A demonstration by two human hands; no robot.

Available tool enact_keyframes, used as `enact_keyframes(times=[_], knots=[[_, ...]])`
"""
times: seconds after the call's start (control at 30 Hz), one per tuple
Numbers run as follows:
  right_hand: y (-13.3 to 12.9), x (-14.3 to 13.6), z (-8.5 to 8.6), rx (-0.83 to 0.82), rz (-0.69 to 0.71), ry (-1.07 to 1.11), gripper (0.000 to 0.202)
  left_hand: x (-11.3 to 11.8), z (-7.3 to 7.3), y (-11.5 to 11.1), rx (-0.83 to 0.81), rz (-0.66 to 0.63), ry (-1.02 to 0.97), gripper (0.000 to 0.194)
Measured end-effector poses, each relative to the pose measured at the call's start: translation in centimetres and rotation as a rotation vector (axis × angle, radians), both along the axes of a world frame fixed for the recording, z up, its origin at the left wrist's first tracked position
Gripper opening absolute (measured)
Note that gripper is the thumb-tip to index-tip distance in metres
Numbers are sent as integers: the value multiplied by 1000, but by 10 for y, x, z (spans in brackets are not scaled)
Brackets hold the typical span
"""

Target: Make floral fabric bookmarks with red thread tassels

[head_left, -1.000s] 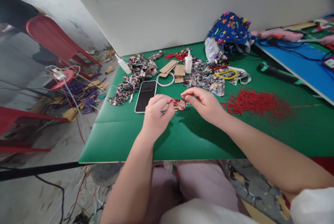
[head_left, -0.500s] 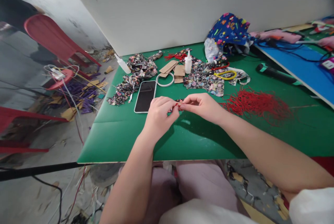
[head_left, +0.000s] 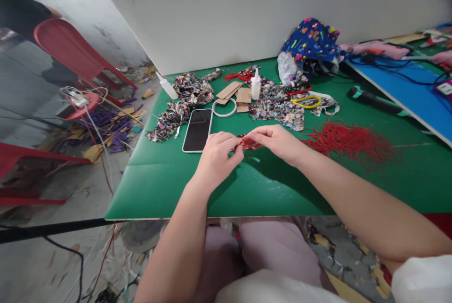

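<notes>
Over the front of the green table [head_left: 162, 185], my left hand [head_left: 218, 154] and my right hand [head_left: 277, 142] meet fingertip to fingertip. Both are closed in a pinch on a thin red cord [head_left: 243, 143]. A small piece of dark floral fabric shows just behind the fingers; whether they grip it too I cannot tell. Beside my left hand lies a phone [head_left: 197, 131] with a dark screen. A loose heap of red cords [head_left: 349, 143] spreads to the right, behind my right forearm.
Floral fabric strips [head_left: 192, 88], two white squeeze bottles [head_left: 255, 86], brown card pieces [head_left: 229, 91], a white ring [head_left: 225, 115] and yellow-handled scissors [head_left: 307, 102] lie farther back. A blue board [head_left: 406, 86] rests at right. Red chairs [head_left: 70, 53] stand left, near a person.
My right-hand fingers have shifted slightly and curled around the cord, which now shows as a small loop between the hands. My left hand stays nearly in place.
</notes>
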State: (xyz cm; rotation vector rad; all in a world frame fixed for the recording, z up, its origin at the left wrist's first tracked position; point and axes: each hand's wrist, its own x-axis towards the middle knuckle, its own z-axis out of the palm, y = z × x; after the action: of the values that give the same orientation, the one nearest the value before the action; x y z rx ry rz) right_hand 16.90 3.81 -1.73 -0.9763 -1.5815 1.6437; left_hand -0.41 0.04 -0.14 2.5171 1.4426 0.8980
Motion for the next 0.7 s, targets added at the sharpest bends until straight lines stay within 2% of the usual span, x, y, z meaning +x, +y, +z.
enact_keyframes(times=[0.1,0.23,0.5,0.7], knots=[[-1,-1,-1,-68,48,64,25,0,1,0,12,-12,0,15],[-1,-1,0,-83,83,38,19,0,1,-1,24,-18,7,16],[0,1,-2,-130,128,53,23,-2,2,-1,22,-11,28,16],[-4,-2,1,85,17,-52,29,-2,0,0,-14,-11,99,17]])
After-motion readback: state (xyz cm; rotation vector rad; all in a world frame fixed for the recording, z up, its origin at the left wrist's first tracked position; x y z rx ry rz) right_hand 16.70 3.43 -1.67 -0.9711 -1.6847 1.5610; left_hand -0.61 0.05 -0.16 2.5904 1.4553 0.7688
